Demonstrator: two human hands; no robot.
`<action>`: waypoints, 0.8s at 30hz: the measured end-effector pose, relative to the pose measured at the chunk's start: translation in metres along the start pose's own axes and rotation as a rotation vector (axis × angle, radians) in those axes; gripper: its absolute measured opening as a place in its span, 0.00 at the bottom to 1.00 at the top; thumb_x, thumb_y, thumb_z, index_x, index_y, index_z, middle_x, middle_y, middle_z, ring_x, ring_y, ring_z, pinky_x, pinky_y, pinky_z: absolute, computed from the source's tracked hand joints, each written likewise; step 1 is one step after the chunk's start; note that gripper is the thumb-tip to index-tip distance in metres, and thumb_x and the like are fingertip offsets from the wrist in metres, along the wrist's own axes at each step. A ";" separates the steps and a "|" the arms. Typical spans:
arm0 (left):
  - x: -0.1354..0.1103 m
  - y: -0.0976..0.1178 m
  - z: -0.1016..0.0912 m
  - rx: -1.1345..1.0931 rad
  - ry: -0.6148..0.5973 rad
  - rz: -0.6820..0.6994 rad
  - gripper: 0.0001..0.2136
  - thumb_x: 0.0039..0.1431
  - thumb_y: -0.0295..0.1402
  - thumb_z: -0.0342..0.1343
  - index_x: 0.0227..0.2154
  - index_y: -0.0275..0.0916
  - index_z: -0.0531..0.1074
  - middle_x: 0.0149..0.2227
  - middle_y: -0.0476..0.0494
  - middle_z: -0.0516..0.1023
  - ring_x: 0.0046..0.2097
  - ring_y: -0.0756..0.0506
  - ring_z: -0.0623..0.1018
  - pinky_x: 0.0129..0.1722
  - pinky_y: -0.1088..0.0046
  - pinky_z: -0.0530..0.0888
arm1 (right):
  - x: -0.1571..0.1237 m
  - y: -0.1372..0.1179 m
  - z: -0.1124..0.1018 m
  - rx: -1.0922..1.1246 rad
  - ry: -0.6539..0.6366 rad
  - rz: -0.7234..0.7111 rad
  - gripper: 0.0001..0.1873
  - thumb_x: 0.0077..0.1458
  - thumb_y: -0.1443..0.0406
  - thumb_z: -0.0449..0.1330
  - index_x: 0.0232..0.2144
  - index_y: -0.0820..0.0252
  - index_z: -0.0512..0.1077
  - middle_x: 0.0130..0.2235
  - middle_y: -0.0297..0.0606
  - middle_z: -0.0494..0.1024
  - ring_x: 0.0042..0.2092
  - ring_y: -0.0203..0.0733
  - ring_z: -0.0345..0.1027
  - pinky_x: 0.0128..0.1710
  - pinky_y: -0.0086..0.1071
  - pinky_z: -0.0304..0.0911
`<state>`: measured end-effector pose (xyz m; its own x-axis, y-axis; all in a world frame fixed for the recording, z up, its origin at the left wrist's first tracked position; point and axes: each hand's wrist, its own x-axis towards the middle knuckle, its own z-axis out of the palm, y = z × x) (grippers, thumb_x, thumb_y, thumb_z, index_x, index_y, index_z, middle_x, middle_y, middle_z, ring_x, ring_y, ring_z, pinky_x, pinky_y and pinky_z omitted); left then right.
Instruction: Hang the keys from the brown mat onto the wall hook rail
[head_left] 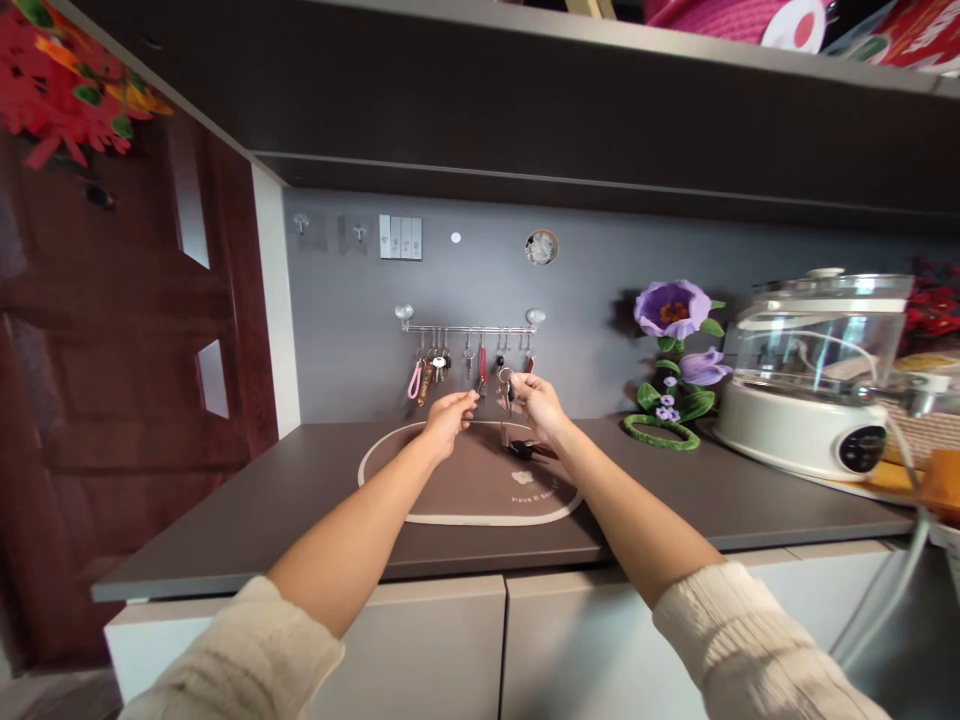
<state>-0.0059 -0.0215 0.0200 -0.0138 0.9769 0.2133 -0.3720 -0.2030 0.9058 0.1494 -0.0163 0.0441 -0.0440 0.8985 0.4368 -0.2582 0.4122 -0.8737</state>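
A clear hook rail [465, 329] on the grey wall carries several key sets, among them a pink loop [415, 380], a bunch of keys [439, 366] and a red strap [483, 364]. My left hand [450, 420] is closed in a pinch just below the red strap; what its fingertips hold, if anything, is too small to make out. My right hand [536, 405] grips a key ring [505, 376] under the right part of the rail. Keys hang below that hand, and a dark key fob [520, 451] shows over the mat, partly beside my wrist.
A brown mat [450, 490] with a pale rim lies on the dark counter [300, 500]. To the right stand a purple artificial flower [673, 310] and a white appliance with a clear body [802, 425]. A shelf [525, 110] overhangs the counter; a wooden door [127, 380] is at left.
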 end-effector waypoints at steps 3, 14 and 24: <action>0.002 -0.003 -0.001 0.018 -0.008 0.003 0.12 0.38 0.37 0.62 0.25 0.34 0.73 0.25 0.48 0.70 0.22 0.58 0.65 0.21 0.81 0.60 | 0.013 -0.009 -0.003 0.007 0.072 -0.010 0.07 0.45 0.63 0.60 0.25 0.60 0.67 0.22 0.30 0.66 0.25 0.29 0.61 0.35 0.33 0.68; 0.004 -0.007 -0.001 0.038 0.001 -0.016 0.11 0.39 0.37 0.62 0.24 0.34 0.73 0.23 0.48 0.70 0.21 0.57 0.65 0.19 0.81 0.59 | 0.059 -0.042 0.002 -0.060 0.330 0.050 0.08 0.51 0.70 0.54 0.21 0.62 0.63 0.14 0.29 0.60 0.19 0.30 0.60 0.26 0.28 0.67; 0.004 -0.006 0.000 0.043 0.012 -0.025 0.10 0.39 0.36 0.61 0.24 0.34 0.72 0.22 0.49 0.69 0.21 0.57 0.64 0.19 0.81 0.59 | 0.088 -0.029 0.004 -0.098 0.488 0.096 0.07 0.48 0.72 0.55 0.20 0.61 0.62 0.14 0.28 0.60 0.18 0.29 0.57 0.22 0.28 0.66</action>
<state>-0.0035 -0.0169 0.0153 -0.0159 0.9824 0.1862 -0.3318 -0.1809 0.9258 0.1488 0.0500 0.1088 0.3993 0.8893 0.2229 -0.1823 0.3153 -0.9313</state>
